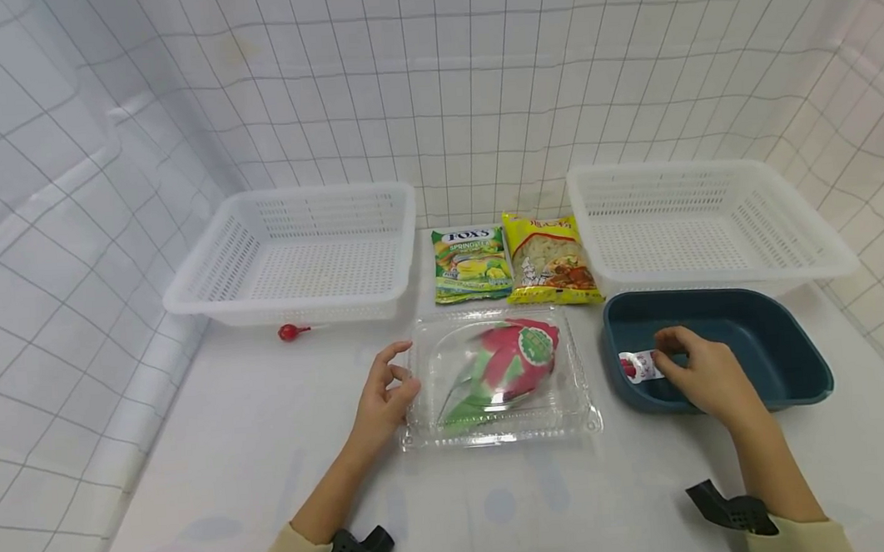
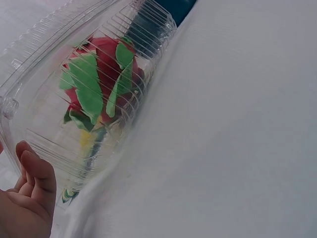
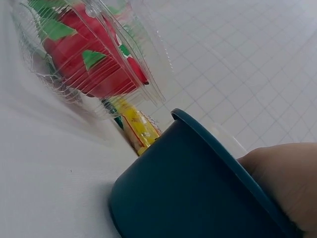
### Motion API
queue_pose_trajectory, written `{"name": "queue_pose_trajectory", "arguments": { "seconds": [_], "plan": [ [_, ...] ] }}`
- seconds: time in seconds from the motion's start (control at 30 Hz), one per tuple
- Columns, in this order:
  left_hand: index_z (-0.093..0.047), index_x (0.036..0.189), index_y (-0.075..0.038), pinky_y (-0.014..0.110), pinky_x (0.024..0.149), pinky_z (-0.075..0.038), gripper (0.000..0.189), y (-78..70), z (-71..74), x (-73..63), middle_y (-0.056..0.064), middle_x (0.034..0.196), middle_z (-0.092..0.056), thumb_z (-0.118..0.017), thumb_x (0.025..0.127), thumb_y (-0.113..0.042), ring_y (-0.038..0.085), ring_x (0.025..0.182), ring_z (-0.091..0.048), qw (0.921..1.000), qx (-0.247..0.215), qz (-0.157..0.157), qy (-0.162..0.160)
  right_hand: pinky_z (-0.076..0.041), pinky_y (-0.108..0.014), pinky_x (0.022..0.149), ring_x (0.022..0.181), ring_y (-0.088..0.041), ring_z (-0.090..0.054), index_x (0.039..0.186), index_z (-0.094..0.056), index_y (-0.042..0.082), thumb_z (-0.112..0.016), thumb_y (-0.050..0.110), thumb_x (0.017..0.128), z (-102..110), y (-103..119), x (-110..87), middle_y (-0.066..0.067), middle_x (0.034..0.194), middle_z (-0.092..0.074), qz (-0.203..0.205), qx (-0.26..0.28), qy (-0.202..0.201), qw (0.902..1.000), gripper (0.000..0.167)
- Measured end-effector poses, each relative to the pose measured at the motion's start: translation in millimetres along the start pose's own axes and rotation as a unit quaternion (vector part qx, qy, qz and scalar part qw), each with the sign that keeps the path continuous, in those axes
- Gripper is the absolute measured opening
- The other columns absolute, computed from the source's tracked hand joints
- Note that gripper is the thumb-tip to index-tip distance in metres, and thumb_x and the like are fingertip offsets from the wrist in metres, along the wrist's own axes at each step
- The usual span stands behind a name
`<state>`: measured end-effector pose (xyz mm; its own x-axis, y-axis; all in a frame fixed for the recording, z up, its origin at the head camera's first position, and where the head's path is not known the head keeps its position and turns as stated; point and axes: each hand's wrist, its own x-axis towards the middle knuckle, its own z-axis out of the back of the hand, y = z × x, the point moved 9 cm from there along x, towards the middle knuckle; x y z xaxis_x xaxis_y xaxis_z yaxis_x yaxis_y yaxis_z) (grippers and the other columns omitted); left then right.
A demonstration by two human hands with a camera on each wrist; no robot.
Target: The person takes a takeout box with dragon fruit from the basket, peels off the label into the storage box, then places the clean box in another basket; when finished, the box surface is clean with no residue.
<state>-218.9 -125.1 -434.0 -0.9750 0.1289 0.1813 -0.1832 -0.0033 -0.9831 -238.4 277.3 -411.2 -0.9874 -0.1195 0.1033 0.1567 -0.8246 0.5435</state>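
A clear plastic clamshell box (image 1: 427,352) lies in the middle of the table. Inside it is a red-and-green dragon fruit (image 1: 517,364) with a round green sticker, also visible through the ribbed side in the left wrist view. My left hand (image 1: 384,394) is at the box's left edge, fingers loosely bent and nothing between them. To the right, my right hand (image 1: 705,372) reaches into a dark teal basin (image 1: 772,346) and pinches a small white-and-red packet (image 1: 639,366) near the basin's left side. The basin wall hides those fingertips in the right wrist view.
Two white perforated baskets stand at the back, a left basket (image 1: 323,303) and a right basket (image 1: 734,273). Between them lie a green FOX'S candy bag (image 1: 471,264) and a yellow food packet (image 1: 549,259). A small red round item (image 1: 289,332) sits before the left basket.
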Motion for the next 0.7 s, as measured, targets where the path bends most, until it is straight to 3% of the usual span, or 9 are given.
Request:
{"name": "queue_pose_trajectory", "arguments": {
  "seconds": [0.23,0.53,0.7],
  "plan": [
    [-0.039,0.142,-0.006,0.022,0.049,-0.044,0.051,1.4,0.4,-1.5,0.008,0.090,-0.044,-0.055,0.094,-0.002,0.012,0.057,-0.053,0.9999,0.013,0.008,-0.005,-0.042,-0.063,0.090,0.113,-0.048,-0.053,0.124,-0.056,-0.006,-0.059,0.017,0.095,1.1,0.7,0.8,-0.029,0.121,-0.060,0.002,-0.001,-0.004,1.0000,0.037],
    [-0.047,0.136,-0.004,0.020,0.050,-0.038,0.042,-4.1,-1.5,-1.1,0.007,0.089,-0.043,-0.053,0.095,-0.005,0.008,0.053,-0.042,0.9988,0.045,-0.016,-0.010,-0.041,-0.063,0.091,0.114,-0.047,-0.052,0.122,-0.057,-0.007,-0.058,0.015,0.095,2.4,1.7,0.8,-0.029,0.120,-0.060,0.007,0.009,-0.012,0.9999,0.035],
    [-0.043,0.132,-0.002,0.018,0.047,-0.037,0.040,-2.6,-4.8,-0.1,0.007,0.088,-0.040,-0.054,0.093,0.000,0.005,0.053,-0.043,0.9996,0.021,-0.017,0.002,-0.042,-0.062,0.089,0.113,-0.047,-0.053,0.121,-0.058,-0.007,-0.058,0.016,0.095,2.7,2.3,0.2,-0.029,0.119,-0.060,0.016,0.010,-0.018,0.9997,0.035]
  ]
}}
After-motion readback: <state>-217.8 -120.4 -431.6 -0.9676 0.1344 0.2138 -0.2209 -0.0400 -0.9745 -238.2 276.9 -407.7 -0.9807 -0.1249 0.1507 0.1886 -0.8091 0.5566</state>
